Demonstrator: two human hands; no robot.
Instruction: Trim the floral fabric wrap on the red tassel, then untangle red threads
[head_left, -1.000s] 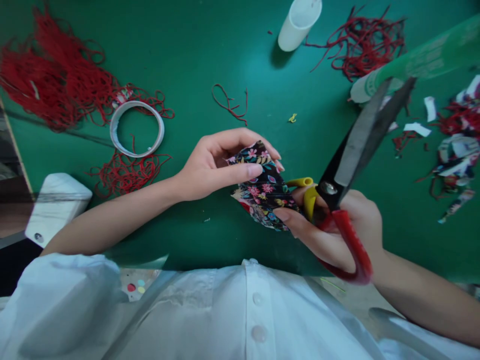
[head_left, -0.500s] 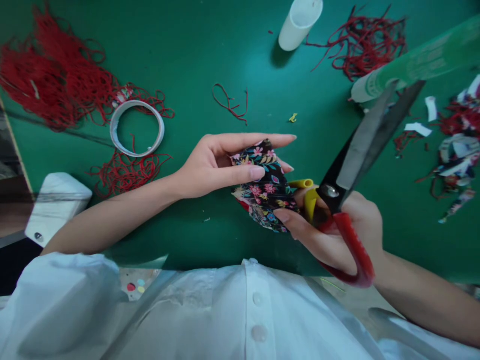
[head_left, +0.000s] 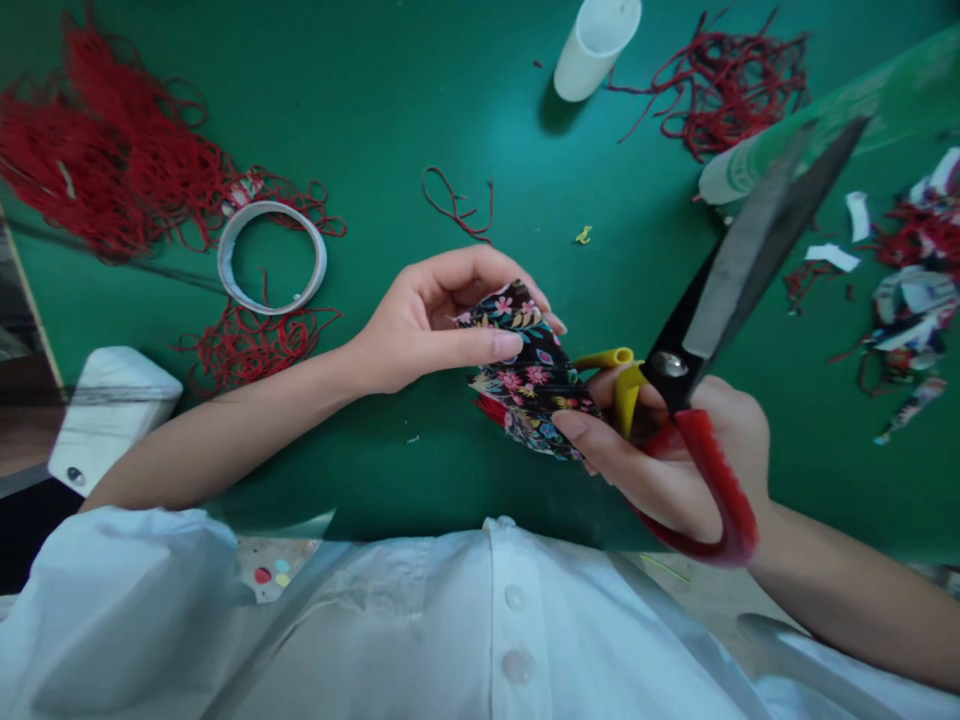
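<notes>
A folded piece of black floral fabric point(head_left: 529, 370) lies between both hands, with a bit of red at its lower left edge. My left hand point(head_left: 450, 320) pinches its upper left part, thumb on top and fingers curled behind. At the fabric's lower right, the thumb of my right hand point(head_left: 675, 480) presses on it. That same hand also carries a pair of scissors point(head_left: 739, 280), red at one handle, with the dark blades pointing up and to the right, slightly apart. Yellow tube-like parts point(head_left: 626, 395) show by the scissors' pivot; some of my right fingers are hidden.
On the green table point(head_left: 360, 120) lie piles of red cord point(head_left: 142, 150), a tape roll point(head_left: 271, 257) and a white device point(head_left: 112, 415). A white cup-like tube point(head_left: 596, 50), a green-and-white cylinder point(head_left: 825, 125) and fabric scraps point(head_left: 919, 300) are towards the right.
My left fingers have curled in behind the fabric, where the index finger was stretched out. The fabric's red lower edge shows more. The scissors have shifted slightly right.
</notes>
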